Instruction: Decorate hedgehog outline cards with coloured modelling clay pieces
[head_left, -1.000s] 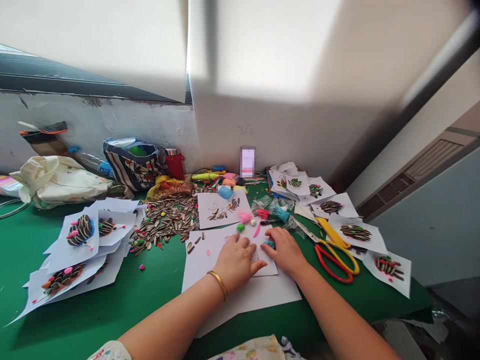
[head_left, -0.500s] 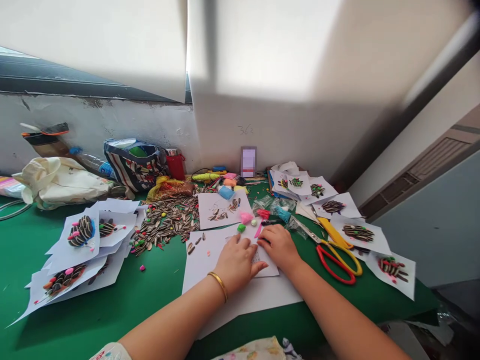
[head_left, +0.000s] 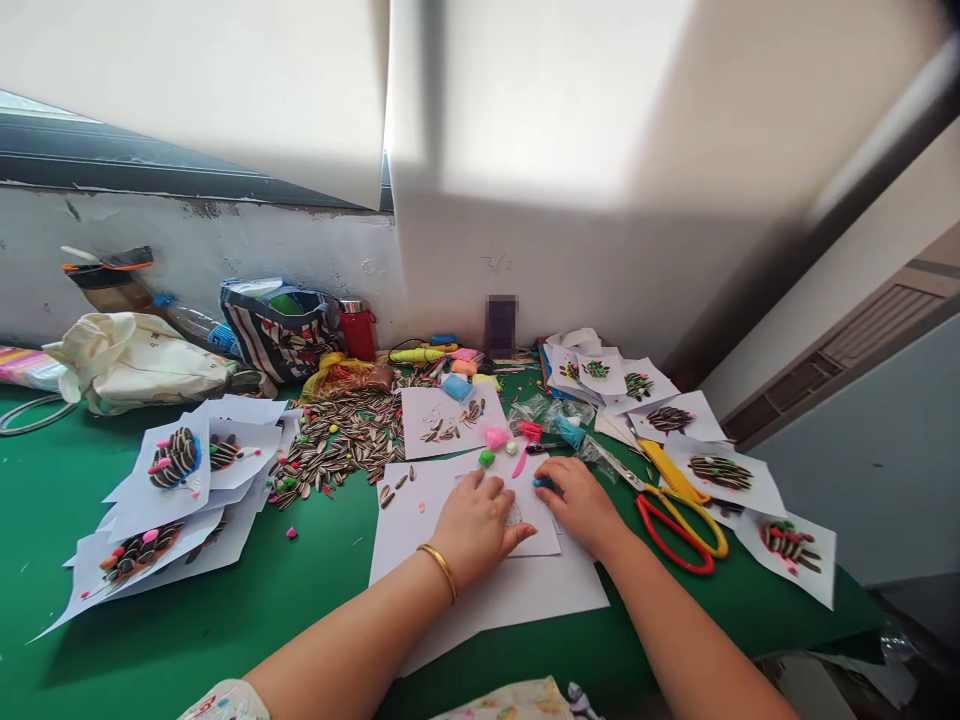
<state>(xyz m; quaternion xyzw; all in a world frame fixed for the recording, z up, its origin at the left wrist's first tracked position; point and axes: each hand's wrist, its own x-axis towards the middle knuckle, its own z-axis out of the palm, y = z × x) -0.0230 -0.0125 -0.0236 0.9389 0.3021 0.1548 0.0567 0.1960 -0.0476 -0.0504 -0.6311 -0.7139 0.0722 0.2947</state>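
Closest to us, our left hand (head_left: 476, 517), a gold bangle (head_left: 439, 572) on its wrist, lies flat with the fingers together, pressing down on a small paper sheet (head_left: 529, 495), while our right hand (head_left: 577, 505) rests beside it with the fingers bunched at a lump of blue modelling clay (head_left: 541, 483), though we cannot tell whether they pinch it. The hands cover most of the small sheet, so we cannot tell its long axis; it sits slightly askew on a larger white sheet (head_left: 495, 600) on the glossy green mat (head_left: 225, 610). Just right of our hands lie scissors (head_left: 679, 535) with red and yellow plastic loops, blades pointing up and left. To the left, curling paper pictures (head_left: 176, 460) carry striped sunflower seeds and bright clay dots. Beyond our hands, green clay (head_left: 487, 458) and pink clay (head_left: 497, 437) sit before a loose heap of sunflower seeds (head_left: 337, 440), and farther off a striped bag (head_left: 277, 340) and a red flask (head_left: 358, 332) stand against the rough wall
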